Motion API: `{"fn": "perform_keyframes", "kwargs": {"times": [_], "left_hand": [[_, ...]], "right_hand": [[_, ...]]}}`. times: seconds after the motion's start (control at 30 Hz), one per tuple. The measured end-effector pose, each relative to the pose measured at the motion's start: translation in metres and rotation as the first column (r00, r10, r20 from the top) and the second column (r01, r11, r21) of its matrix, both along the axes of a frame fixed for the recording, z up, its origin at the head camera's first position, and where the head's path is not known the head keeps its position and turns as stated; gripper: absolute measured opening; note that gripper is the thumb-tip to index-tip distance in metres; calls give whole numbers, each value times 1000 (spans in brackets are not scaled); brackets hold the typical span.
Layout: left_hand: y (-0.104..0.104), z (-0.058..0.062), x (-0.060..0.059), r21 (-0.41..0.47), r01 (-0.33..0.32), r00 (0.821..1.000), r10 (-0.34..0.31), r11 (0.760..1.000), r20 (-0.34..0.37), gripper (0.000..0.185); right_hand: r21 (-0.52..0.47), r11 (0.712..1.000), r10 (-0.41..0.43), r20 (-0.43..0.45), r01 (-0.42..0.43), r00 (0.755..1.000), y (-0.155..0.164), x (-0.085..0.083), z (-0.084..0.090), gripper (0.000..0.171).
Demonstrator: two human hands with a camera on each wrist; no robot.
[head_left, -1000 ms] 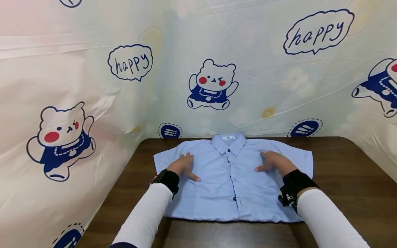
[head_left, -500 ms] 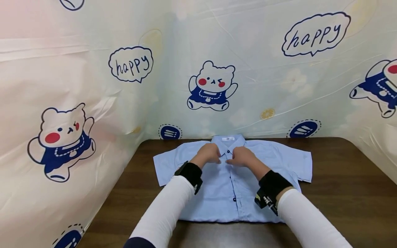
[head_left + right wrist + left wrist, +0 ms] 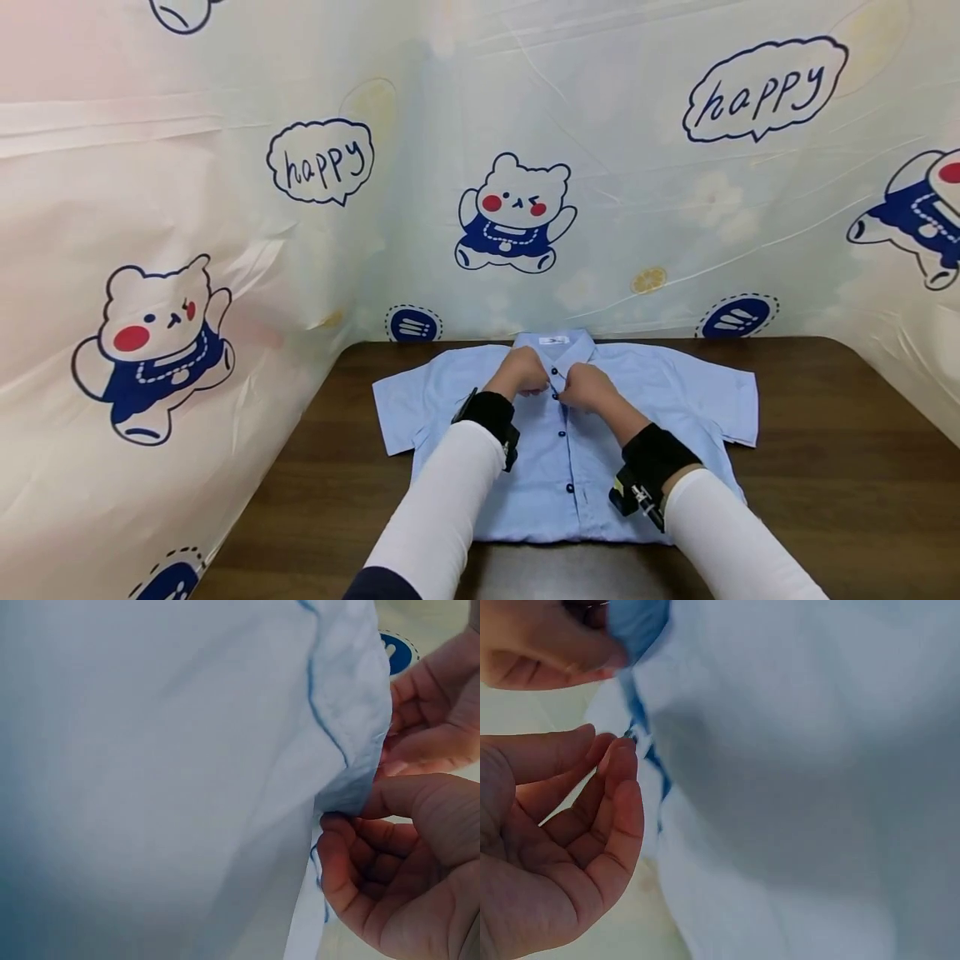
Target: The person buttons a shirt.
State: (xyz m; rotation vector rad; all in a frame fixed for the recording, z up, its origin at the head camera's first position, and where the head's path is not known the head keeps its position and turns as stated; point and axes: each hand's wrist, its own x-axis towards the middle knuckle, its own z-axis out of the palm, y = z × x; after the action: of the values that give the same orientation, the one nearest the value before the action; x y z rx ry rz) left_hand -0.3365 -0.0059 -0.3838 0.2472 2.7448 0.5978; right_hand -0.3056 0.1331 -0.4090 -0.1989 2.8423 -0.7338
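A light blue short-sleeved shirt lies front up, collar away from me, dark buttons down its middle. My left hand and right hand meet at the front opening just below the collar. In the left wrist view, my left hand has its fingertips at a small dark button on the shirt's edge. My right hand pinches the other front edge between thumb and fingers in the right wrist view, lifting that cloth into a fold.
The shirt lies on a dark brown wooden table. Behind it hangs a pale curtain printed with bears and "happy" bubbles. Both wrists wear black straps with small devices, below white sleeves.
Both hands have come inward from the sides of the chest to the front opening. My right hand now grips the edge there, and the fabric below the collar is drawn up.
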Motion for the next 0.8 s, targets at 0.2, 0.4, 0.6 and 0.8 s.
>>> {"fn": "perform_keyframes", "kwargs": {"times": [0.2,0.4,0.6,0.8], "left_hand": [[8,-12,-1,-75,20,999,-22,997,-33,37],[8,-20,2,-71,34,998,-37,997,-47,42],[8,-21,5,-68,40,996,-46,997,-77,43],[9,-19,8,39,-23,999,24,999,-35,43]], "right_hand": [[-199,975,-85,94,102,992,10,0,1,18],[-291,948,-104,108,131,989,13,-1,-2,14],[-333,932,-110,120,144,987,13,-1,-6,16],[-352,923,-131,100,159,986,15,4,-9,14]]}}
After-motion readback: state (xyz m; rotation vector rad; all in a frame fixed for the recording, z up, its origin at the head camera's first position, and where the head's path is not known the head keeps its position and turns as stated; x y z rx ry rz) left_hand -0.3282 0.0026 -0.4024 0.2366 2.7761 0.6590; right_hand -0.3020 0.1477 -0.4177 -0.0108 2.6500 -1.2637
